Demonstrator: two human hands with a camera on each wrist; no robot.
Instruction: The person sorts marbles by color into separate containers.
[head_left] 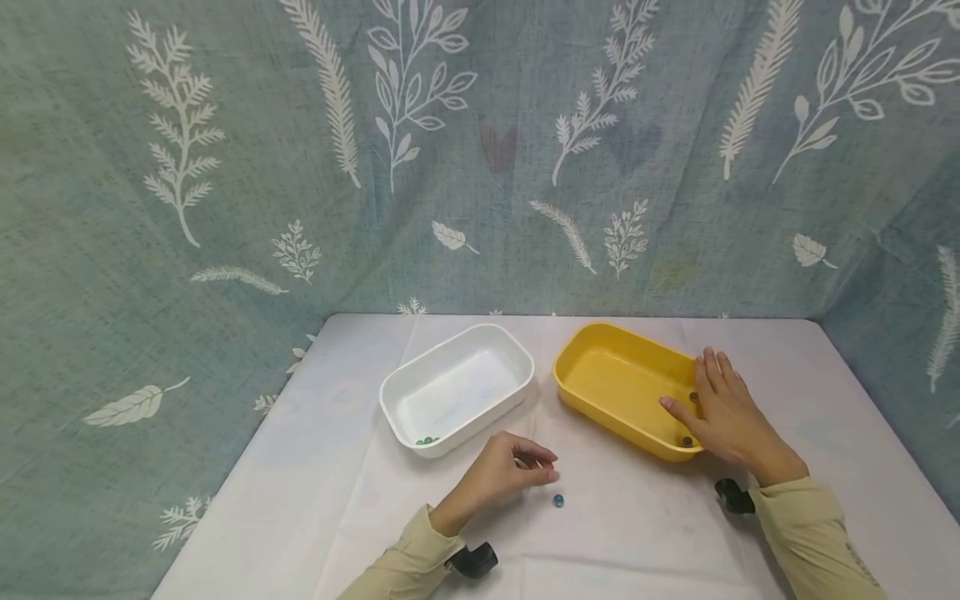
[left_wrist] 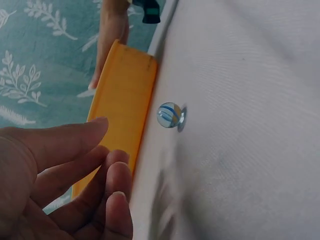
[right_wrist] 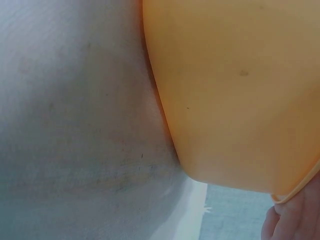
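A clear glass marble with blue and yellow swirls [left_wrist: 169, 115] lies on the white cloth, at the centre-bottom of the head view [head_left: 558, 501]. My left hand [head_left: 506, 471] hovers just above and left of it, fingers loosely bent, thumb apart from them, nothing held. On the right, my right hand [head_left: 731, 412] rests on the near right end of a yellow tray [head_left: 600, 408], its fingers straight over the rim and the thumb reaching inside. Two dark marbles [head_left: 687, 442] sit in that end of the tray, partly beside the hand.
A white tray [head_left: 457, 333] stands left of the yellow one, with a few green marbles [head_left: 427, 441] in its near corner. Patterned green cloth [head_left: 480, 167] hangs behind the table. Black wrist cameras [head_left: 474, 561] sit under both cuffs.
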